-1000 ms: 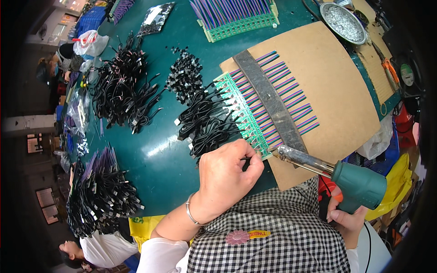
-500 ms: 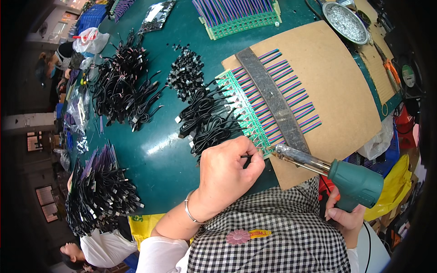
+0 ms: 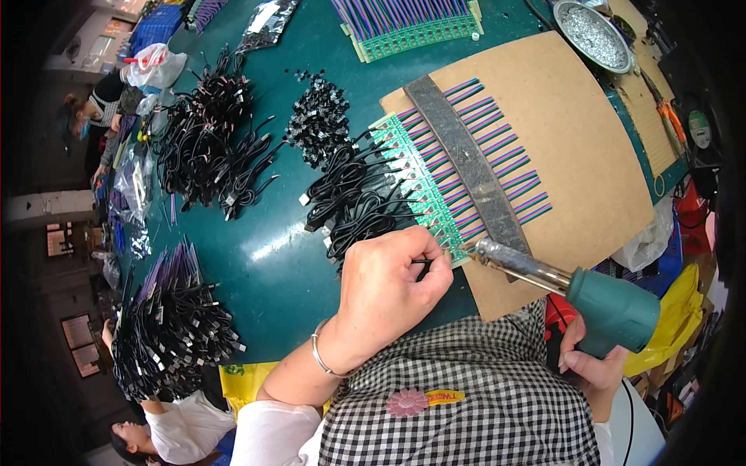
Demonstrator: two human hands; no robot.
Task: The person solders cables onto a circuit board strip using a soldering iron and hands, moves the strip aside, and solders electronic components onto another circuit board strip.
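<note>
Across a green tabletop (image 3: 264, 299), seen from above, a strip of joined green circuit boards (image 3: 420, 182) runs at a slant along the left edge of a brown sheet (image 3: 594, 155). Ribbons of purple, black and teal wires (image 3: 532, 192) extend rightward from the strip over the sheet, and a flat dark metal bar (image 3: 466, 167) lies across them. The person's left hand (image 3: 395, 279), with a bangle (image 3: 317, 351) at the wrist, is closed beside the strip's lower end, thumb and forefinger pinching a thin black cable (image 3: 424, 268). The right hand (image 3: 594, 363) is wrapped around the handle of a green pistol-shaped soldering gun (image 3: 614, 309), whose tip points left at the same end of the strip; whether it touches is too small to tell. Coiled black cables (image 3: 361, 221) lie against the strip's left side, with a pile of small black-and-silver connectors (image 3: 317, 116) just above. Farther left are two larger heaps of black cables, an upper one (image 3: 203, 128) and a lower one (image 3: 172, 330). Near the top are a second wired board (image 3: 420, 40) and, at right, a round dish (image 3: 619, 71) of silvery bits. Below, the person wears a black-and-white checked apron (image 3: 482, 435).
</note>
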